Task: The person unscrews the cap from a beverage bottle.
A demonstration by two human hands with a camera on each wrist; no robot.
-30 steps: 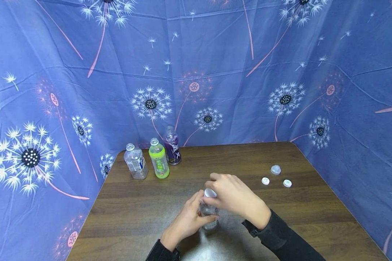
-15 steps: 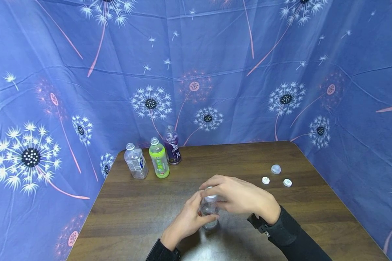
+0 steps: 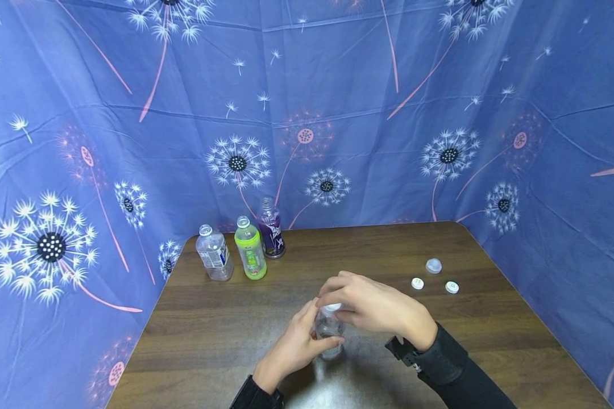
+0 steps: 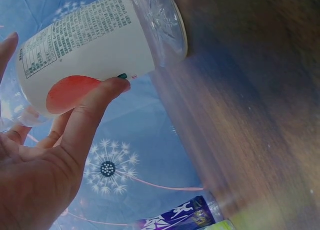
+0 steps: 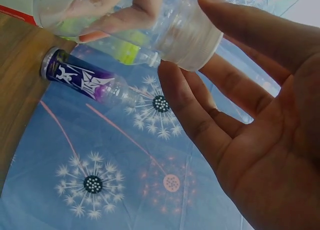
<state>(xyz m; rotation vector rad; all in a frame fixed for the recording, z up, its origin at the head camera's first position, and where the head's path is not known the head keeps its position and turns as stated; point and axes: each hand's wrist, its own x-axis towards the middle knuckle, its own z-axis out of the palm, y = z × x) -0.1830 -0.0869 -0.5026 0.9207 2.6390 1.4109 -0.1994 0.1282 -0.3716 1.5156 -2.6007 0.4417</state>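
A clear plastic bottle [image 3: 330,329] stands upright on the table near its front, its white label [image 4: 85,39] marked with a red shape. My left hand [image 3: 293,347] grips its body, fingers on one side and thumb on the other. At the bottle's top sits a wide, whitish translucent cap [image 5: 192,34]. My right hand [image 3: 381,307] holds this cap between thumb and fingers; in the head view the fingers reach over the top and partly hide it. Both of my hands are also seen close up in the wrist views.
Three uncapped bottles stand at the back left: a clear one [image 3: 215,255], a green-banded one [image 3: 251,250] and a purple-labelled one [image 3: 272,233]. Three loose caps lie at the right: a translucent cap [image 3: 433,266] and two white ones, a left cap [image 3: 417,283] and a right cap [image 3: 452,287].
My right hand has turned on the cap: its tightly bent fingers have straightened somewhat and its wrist has shifted right. The left hand and bottle have stayed in place.
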